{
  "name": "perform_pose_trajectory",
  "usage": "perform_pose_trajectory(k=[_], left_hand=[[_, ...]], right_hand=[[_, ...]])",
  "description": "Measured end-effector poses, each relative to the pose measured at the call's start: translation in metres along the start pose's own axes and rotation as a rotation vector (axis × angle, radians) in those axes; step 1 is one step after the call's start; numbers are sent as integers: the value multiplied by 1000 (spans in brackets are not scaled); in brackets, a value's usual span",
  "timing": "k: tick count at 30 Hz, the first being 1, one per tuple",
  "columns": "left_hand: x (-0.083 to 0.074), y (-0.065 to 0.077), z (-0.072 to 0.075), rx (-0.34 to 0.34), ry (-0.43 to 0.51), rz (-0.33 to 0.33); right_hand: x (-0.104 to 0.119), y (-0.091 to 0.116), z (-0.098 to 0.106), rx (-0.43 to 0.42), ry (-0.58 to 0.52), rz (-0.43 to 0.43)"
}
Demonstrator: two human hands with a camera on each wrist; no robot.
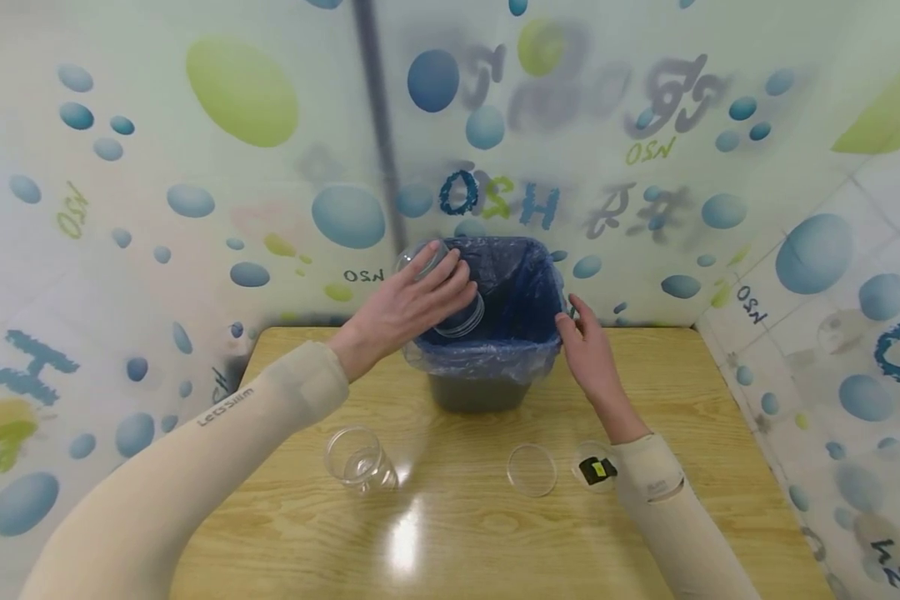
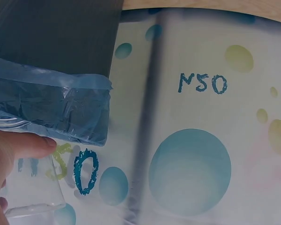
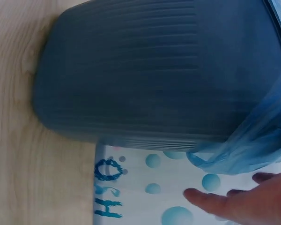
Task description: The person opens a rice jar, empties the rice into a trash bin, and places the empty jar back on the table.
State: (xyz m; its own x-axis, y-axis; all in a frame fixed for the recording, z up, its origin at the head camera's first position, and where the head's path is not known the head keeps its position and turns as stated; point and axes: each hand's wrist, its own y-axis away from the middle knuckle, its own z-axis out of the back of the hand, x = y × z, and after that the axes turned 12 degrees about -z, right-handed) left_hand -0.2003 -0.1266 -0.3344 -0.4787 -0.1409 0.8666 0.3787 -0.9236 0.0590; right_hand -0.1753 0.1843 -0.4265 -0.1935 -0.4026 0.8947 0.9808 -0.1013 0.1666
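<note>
My left hand (image 1: 420,292) grips a clear jar (image 1: 461,321) tilted over the left side of a dark bin (image 1: 480,392). The jar's ringed mouth points down into the bin's opening, while its base (image 2: 37,208) is up and outside, as the left wrist view shows. A blue plastic liner (image 1: 487,358) covers the bin's rim and hangs over its edge. Beside the right rim is my right hand (image 1: 592,350), its fingers extended and the thumb close to the liner. From the right wrist view, these fingers (image 3: 206,199) appear just below the liner's edge.
On the wooden table (image 1: 450,542), a clear open container (image 1: 360,458) stands at the left. Right of it lie a clear ring-like disc (image 1: 532,470) and a small black item with a yellow-green mark (image 1: 597,470), near my right sleeve. A patterned curtain (image 1: 270,192) hangs behind the bin.
</note>
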Motion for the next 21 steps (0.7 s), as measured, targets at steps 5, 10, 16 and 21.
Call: perform_pose_trajectory(k=[5, 10, 16, 21], left_hand=[[0, 0, 0, -9, -10, 14], [1, 1, 1, 8, -2, 12], [3, 1, 4, 36, 2, -9], [6, -2, 8, 16, -53, -44]], right_hand=[[-4, -2, 3, 195, -234, -120], [-4, -3, 0, 344, -457, -232], [-6, -5, -1, 363, -483, -232], [-6, -6, -1, 363, -468, -226]])
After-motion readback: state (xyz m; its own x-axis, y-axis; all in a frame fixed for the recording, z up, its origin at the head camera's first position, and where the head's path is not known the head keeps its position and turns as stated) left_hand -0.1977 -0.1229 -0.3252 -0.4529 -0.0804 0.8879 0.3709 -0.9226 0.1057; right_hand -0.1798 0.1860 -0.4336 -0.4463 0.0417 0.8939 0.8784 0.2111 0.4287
